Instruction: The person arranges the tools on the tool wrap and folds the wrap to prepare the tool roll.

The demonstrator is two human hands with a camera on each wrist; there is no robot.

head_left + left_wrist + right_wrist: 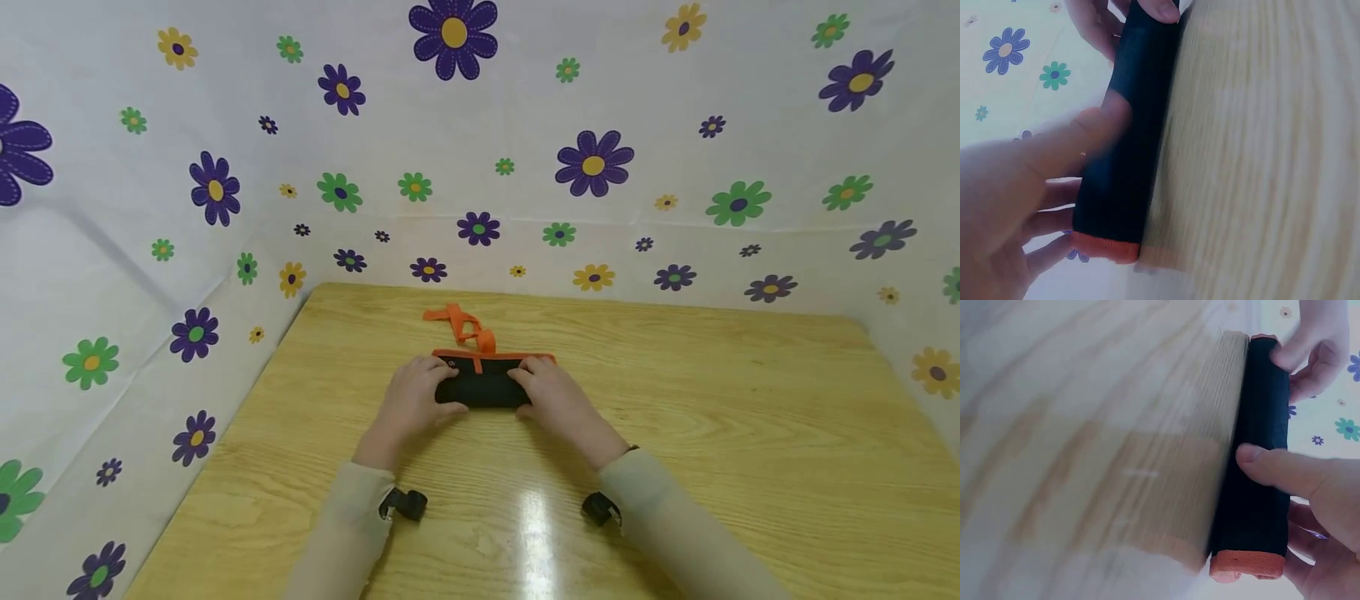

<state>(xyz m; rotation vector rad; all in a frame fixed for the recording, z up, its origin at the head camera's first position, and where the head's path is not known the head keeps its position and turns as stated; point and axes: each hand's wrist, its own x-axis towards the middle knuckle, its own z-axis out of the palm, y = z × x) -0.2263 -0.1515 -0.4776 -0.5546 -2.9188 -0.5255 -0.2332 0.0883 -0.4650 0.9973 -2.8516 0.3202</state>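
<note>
A black fabric roll [486, 392] with orange edging lies crosswise on the table, rolled into a thick tube. From its far side an orange tie strap [486, 342] trails loosely. My left hand [408, 398] grips the left end, thumb on the near side and fingers over the far side. At the right end my right hand [558, 402] holds it the same way. In the right wrist view, the thumb presses the dark cloth [1250, 512] above an orange-bound end [1250, 564]. The left wrist view shows the other orange-bound end [1107, 248]. What lies inside the roll is hidden.
The wood-grain table [712, 417] extends around the roll, with a glare spot in front. A white cloth backdrop [510, 108] printed with flowers stands behind and at the sides. Black wrist devices [408, 504] are strapped at both sleeves.
</note>
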